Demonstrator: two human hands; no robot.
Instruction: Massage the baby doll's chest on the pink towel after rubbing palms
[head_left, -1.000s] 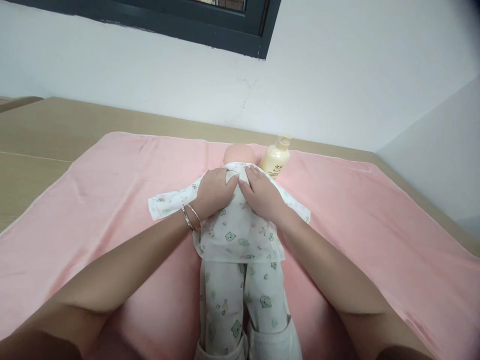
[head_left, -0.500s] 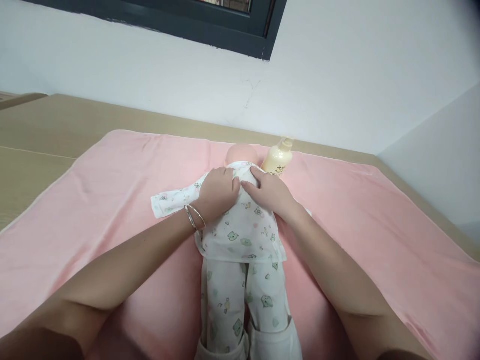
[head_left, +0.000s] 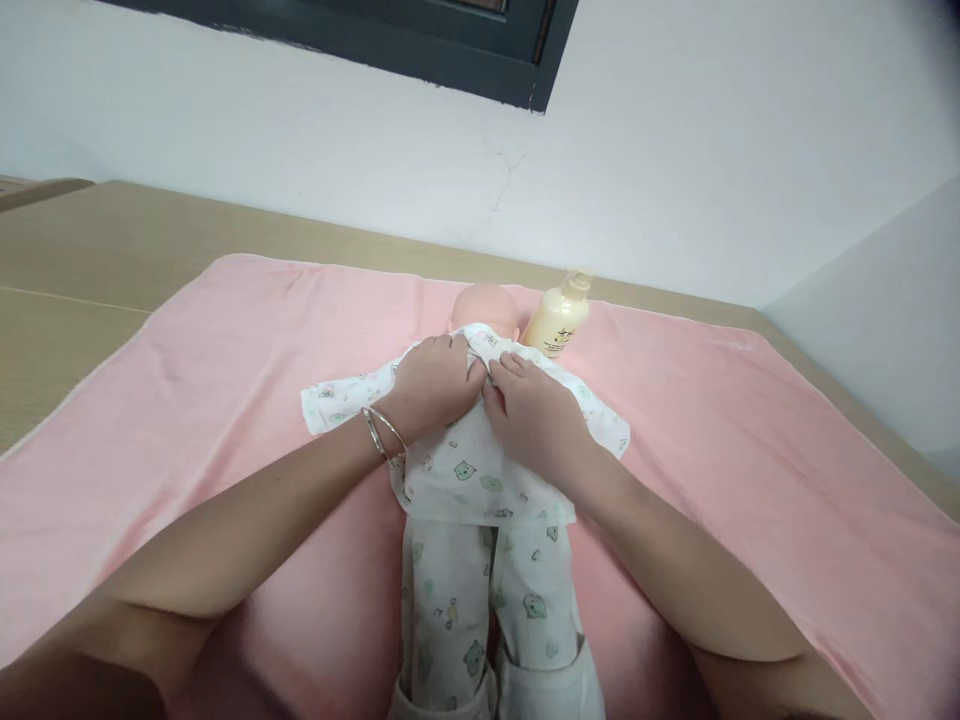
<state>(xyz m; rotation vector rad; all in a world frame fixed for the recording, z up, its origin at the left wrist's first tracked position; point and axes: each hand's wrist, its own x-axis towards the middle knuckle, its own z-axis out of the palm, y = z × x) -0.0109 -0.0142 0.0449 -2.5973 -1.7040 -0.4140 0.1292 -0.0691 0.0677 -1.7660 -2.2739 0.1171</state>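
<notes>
Across a pink cloth (head_left: 712,420) by a white wall (head_left: 675,160), a dressed doll (head_left: 480,490) at the centre

The cloth covers much of a wood-toned desk (head_left: 60,250), its surface creased in long soft folds; bare desk shows along the left, the back and the right edge. Behind it rises the wall, marked by a thin forked crack (head_left: 508,180), with the corner of a dark window frame (head_left: 450,60) above and another wall (head_left: 885,300) meeting it at the right.

On the cloth lies the doll, head toward the wall, legs toward the viewer, in a white printed shirt (head_left: 487,455) and matching trousers (head_left: 450,580). A pale yellow pump bottle (head_left: 559,318) stands just beside its head, at the right.

The left hand (head_left: 435,380), two bangles (head_left: 382,432) at its wrist, and the right hand (head_left: 540,410) touch the upper shirt below the neck, thumbs close together. Both hands' fingers are bent over the fabric; whether they pinch it, I cannot tell.
</notes>
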